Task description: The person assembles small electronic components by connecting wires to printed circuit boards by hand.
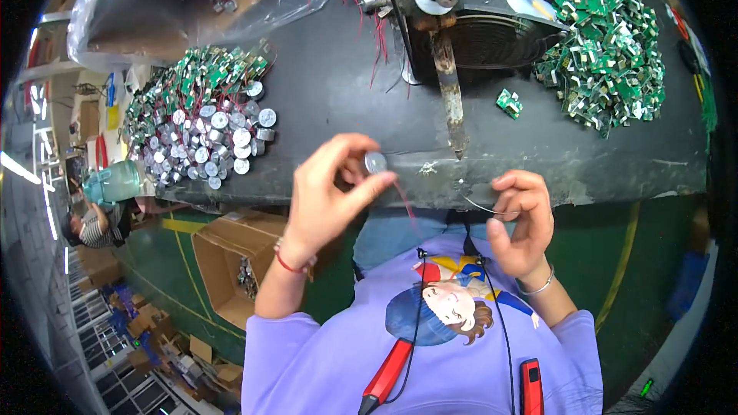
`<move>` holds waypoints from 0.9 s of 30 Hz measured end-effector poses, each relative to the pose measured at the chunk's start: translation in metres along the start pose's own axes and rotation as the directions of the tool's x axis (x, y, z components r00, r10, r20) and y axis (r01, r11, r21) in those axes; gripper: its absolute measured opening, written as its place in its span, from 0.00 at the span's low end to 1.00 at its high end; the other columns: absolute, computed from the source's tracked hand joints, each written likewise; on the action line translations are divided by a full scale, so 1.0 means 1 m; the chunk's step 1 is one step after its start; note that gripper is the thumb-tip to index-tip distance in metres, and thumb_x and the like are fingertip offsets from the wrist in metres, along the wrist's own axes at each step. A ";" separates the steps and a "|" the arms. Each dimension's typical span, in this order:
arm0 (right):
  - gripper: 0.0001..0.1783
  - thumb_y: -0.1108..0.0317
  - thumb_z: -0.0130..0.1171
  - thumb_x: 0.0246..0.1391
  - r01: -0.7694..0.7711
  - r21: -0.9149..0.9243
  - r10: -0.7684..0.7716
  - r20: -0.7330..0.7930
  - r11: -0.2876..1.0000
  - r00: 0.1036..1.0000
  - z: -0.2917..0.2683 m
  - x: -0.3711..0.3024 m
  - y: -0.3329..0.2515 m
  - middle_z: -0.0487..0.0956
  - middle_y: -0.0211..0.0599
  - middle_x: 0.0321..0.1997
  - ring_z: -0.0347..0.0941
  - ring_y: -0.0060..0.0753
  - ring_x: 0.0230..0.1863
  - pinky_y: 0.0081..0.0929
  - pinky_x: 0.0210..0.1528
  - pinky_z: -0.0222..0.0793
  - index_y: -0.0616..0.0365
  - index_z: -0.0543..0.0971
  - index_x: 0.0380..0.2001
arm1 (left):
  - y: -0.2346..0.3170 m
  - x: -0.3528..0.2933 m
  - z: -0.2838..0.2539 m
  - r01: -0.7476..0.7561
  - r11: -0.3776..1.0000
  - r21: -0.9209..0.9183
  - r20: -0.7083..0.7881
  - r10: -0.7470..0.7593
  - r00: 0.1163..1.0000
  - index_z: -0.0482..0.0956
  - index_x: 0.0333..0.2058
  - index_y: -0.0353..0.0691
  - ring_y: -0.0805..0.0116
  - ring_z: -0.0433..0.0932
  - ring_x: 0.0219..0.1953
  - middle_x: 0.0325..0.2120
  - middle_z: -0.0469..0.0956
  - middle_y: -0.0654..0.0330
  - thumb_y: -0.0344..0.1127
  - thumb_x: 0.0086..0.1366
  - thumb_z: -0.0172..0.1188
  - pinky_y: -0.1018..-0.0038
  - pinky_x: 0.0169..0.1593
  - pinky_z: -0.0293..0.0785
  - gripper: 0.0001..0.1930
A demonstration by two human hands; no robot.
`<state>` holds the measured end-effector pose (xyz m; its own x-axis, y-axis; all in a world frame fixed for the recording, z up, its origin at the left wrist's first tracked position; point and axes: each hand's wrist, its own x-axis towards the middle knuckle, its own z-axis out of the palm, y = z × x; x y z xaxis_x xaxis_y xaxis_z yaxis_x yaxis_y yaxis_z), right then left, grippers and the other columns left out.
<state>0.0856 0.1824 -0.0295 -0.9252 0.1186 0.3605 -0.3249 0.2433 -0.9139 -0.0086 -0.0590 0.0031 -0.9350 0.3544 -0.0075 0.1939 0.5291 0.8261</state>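
Presently, the left hand (327, 188) pinches 1 round silver metal part (374, 162) with red wires (403, 200), near the black tabletop's edge (569, 184); the right hand (526, 219) grips 1 thin silvery wire (480, 207). Between them points 1 rusty rod (452, 104).

Elec. assy workshop, per PCB heap (607, 54), soldering iron (449, 81) & cardboard box (217, 240).

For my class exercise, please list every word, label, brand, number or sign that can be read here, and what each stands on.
None can be read.
Purple shirt: a cartoon picture, no readable words.
Round silver part in the left hand: too small and blurred to tell.
Green circuit boards: too small to tell.
Red device at lower right: nothing readable.
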 end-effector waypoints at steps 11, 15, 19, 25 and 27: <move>0.18 0.80 0.57 0.51 -0.226 0.220 0.176 0.224 0.949 0.959 0.007 0.013 -0.012 0.77 0.37 0.21 0.74 0.28 0.22 0.23 0.24 0.66 0.55 0.60 0.17 | 0.009 -0.029 0.013 0.318 0.637 -0.702 0.337 -0.097 0.937 0.66 0.37 0.37 0.78 0.72 0.35 0.31 0.73 0.62 0.22 0.53 0.63 0.82 0.41 0.68 0.16; 0.17 0.80 0.58 0.49 -0.142 0.218 0.081 0.266 0.966 0.961 0.011 0.018 -0.014 0.78 0.36 0.21 0.74 0.29 0.23 0.23 0.24 0.66 0.54 0.62 0.16 | 0.024 -0.016 0.024 0.259 0.735 -0.626 0.538 0.168 0.826 0.69 0.42 0.35 0.79 0.73 0.35 0.29 0.74 0.65 0.25 0.57 0.60 0.81 0.39 0.67 0.15; 0.13 0.81 0.60 0.41 0.095 -0.093 -0.084 0.112 0.991 0.990 -0.003 0.037 -0.008 0.78 0.34 0.22 0.72 0.29 0.24 0.24 0.25 0.64 0.55 0.66 0.16 | 0.035 -0.018 0.020 0.082 0.882 -0.464 0.238 0.035 0.971 0.76 0.31 0.34 0.85 0.71 0.21 0.22 0.75 0.66 0.25 0.59 0.60 0.86 0.23 0.65 0.03; 0.11 0.78 0.59 0.39 0.269 -0.692 -0.175 0.205 0.670 0.963 -0.012 0.086 0.018 0.74 0.43 0.38 0.70 0.44 0.38 0.36 0.41 0.68 0.61 0.71 0.29 | 0.004 0.023 0.024 -0.047 0.997 -0.061 -0.178 0.035 0.983 0.74 0.30 0.34 0.83 0.62 0.17 0.16 0.71 0.67 0.25 0.59 0.59 0.83 0.21 0.59 0.03; 0.11 0.79 0.59 0.38 0.209 -0.712 -0.152 0.143 0.671 0.978 -0.017 0.083 0.028 0.74 0.42 0.35 0.70 0.45 0.37 0.36 0.40 0.68 0.61 0.71 0.29 | 0.005 0.011 0.033 -0.021 0.996 -0.086 -0.060 0.016 0.998 0.74 0.30 0.34 0.87 0.60 0.17 0.16 0.71 0.69 0.27 0.58 0.60 0.85 0.20 0.55 0.04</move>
<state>0.0028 0.2159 -0.0219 -0.8836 -0.0591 0.4645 -0.2714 0.8731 -0.4051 -0.0082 -0.0271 -0.0110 -0.9480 0.3159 0.0399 0.1876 0.4527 0.8717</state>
